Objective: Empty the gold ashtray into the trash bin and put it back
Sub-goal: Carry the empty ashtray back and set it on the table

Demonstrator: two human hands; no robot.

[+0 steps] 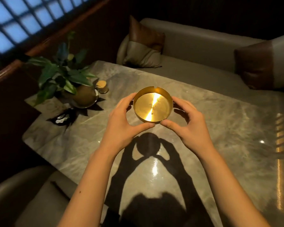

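Note:
The gold ashtray (152, 106) is a round, shiny metal dish with a notched rim, held upright above the marble table (220, 122). Its shadow falls on the tabletop nearer to me, apart from it. My left hand (126, 118) cups its left side, thumb under the near rim. My right hand (185, 122) cups its right side the same way. Inside, the bottom shows only a few tiny dark specks. No trash bin is in view.
A potted plant (67, 79) in a round pot stands at the table's far left, with a small wood-lidded jar (102, 86) beside it. A grey sofa (203, 51) with cushions (143, 46) lies beyond the table. Another seat (28, 199) is at lower left.

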